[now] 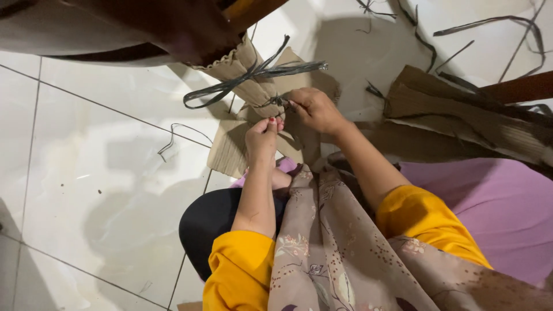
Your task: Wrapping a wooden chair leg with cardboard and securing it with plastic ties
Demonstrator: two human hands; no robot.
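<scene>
The left hand is closed tight on the brown cardboard that lies on the white tile floor; just beside it, the right hand pinches the dark strap where it wraps the cardboard. Farther off, more cardboard pieces lie by the floor's far right edge.

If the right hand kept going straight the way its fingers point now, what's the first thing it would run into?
The right hand points left toward the knot of dark strap cinching the corrugated cardboard wrap. Its fingers look already at the knot, so that likely comes first; depth is unclear.
</scene>
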